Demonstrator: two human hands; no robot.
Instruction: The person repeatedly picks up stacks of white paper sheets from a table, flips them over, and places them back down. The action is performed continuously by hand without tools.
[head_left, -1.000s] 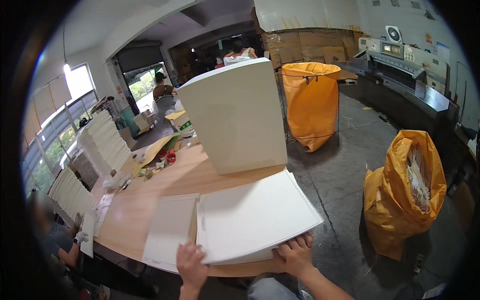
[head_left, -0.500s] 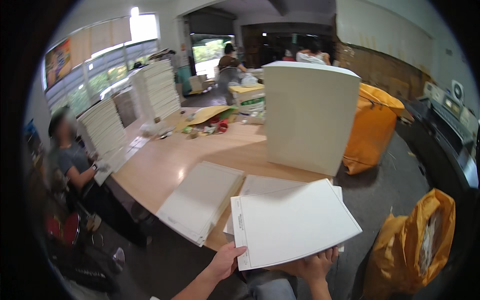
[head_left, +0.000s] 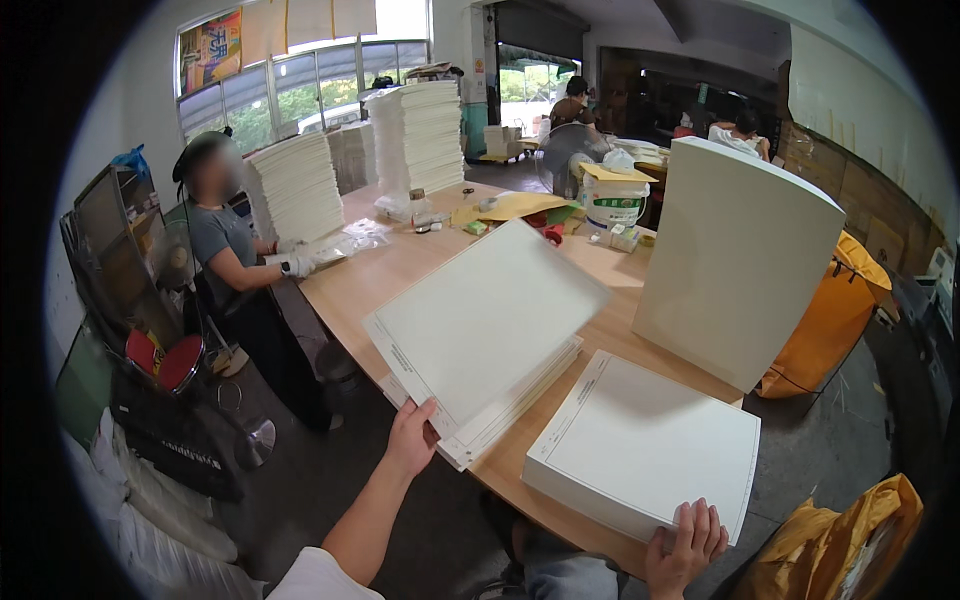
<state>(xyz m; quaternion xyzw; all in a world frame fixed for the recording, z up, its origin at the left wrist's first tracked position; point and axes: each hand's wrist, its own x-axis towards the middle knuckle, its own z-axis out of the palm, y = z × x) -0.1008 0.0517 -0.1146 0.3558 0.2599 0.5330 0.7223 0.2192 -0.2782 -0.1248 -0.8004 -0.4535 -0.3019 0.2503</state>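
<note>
My left hand [head_left: 410, 437] pinches the near left corner of a white paper sheet [head_left: 490, 310], its thumb on top. The sheet, printed with a thin border line, is tilted above a pile of similar sheets [head_left: 510, 405] on the table. To the right stands a thicker, squared paper stack [head_left: 650, 430], whose top sheet has the same border. My right hand [head_left: 688, 548] rests at that stack's near right edge, fingers spread over the paper; it grips nothing that I can see.
A tall block of paper [head_left: 740, 260] stands behind the right stack. A wooden table [head_left: 350, 290] bears tall paper piles [head_left: 425, 135], a white bucket [head_left: 612, 200] and small items. Across the left corner a person [head_left: 235, 240] handles paper. Orange bags [head_left: 815, 325] stand at the right.
My left hand has moved left with the sheet, from over the right stack to over the left pile. My right hand has come from under the sheet to the stack's edge. The view has turned left.
</note>
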